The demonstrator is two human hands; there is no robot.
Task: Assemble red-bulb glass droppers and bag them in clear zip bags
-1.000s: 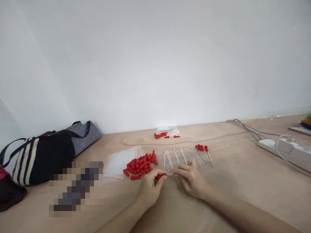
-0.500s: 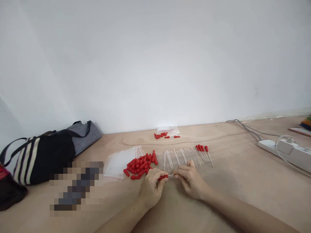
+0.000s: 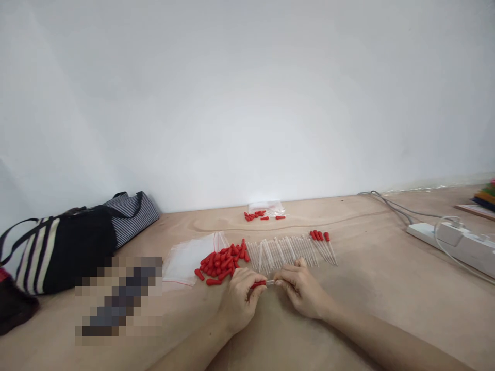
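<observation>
My left hand (image 3: 244, 293) pinches a red rubber dropper bulb (image 3: 258, 284) between thumb and fingers. My right hand (image 3: 301, 289) is closed around a clear glass dropper tube (image 3: 269, 282), whose end meets the mouth of the bulb. How far the tube sits inside the bulb cannot be made out. Just beyond my left hand lies a pile of red bulbs (image 3: 220, 263). A row of clear tubes (image 3: 284, 252) is spread beyond both hands. At the right end of that row lie several droppers with red bulbs fitted (image 3: 320, 236).
Clear zip bags (image 3: 185, 260) lie left of the bulb pile. Near the wall are more red bulbs (image 3: 253, 215) and small clear tubes (image 3: 275, 212). A black striped bag (image 3: 77, 252) stands at left, by a pixelated patch. A white power strip (image 3: 452, 242) with cables is at right.
Both hands stay in nearly the same pose, holding bulb and tube end to end. The whole view has shifted slightly; the loose bulbs and tubes look unmoved on the table.
</observation>
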